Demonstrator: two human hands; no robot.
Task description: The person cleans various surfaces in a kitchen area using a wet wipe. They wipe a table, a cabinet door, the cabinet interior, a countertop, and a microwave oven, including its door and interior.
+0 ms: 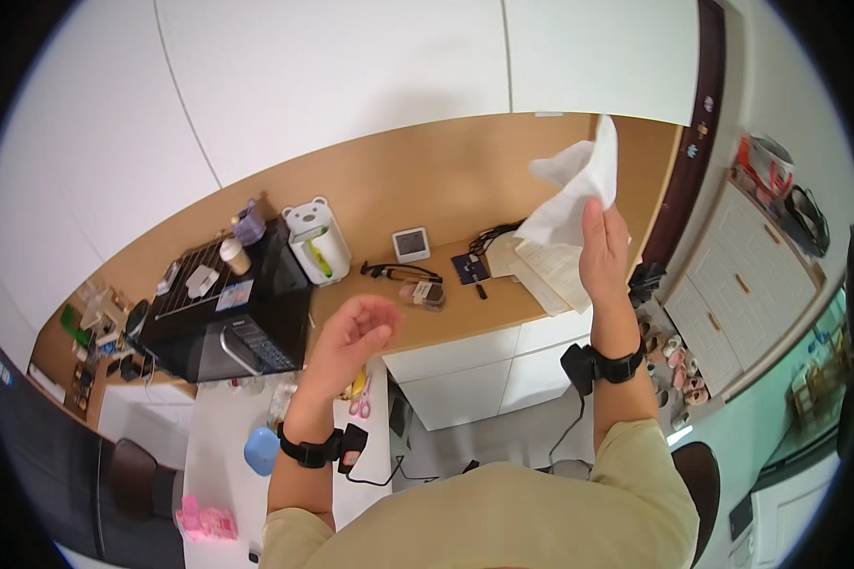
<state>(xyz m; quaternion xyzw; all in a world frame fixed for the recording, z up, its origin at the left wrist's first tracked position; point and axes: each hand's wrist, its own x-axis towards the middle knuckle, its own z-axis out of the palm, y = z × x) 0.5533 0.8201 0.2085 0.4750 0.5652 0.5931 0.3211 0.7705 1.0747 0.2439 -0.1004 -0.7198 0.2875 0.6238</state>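
My right hand [603, 249] is raised at the right, holding a white cloth or paper wipe [576, 192] that spreads up and left of its fingers, in front of the wooden back panel. My left hand [359, 331] hovers near the front edge of the wooden counter, fingers loosely curled, with nothing seen in it. Behind it on the counter lies a small clear plastic box [423, 294] with dark contents. A white digital clock or display [411, 245] leans at the back panel. Papers [556, 274] lie below the cloth. Black straps with small devices circle both wrists.
White cabinet doors [341, 78] hang above. To the left stand a black microwave [235, 341] with a rack on top, and a white bear-shaped holder [319, 245]. Below, a white table [217, 455] bears a blue lid or bowl [261, 451], pink scissors [361, 406] and a pink pack [210, 523].
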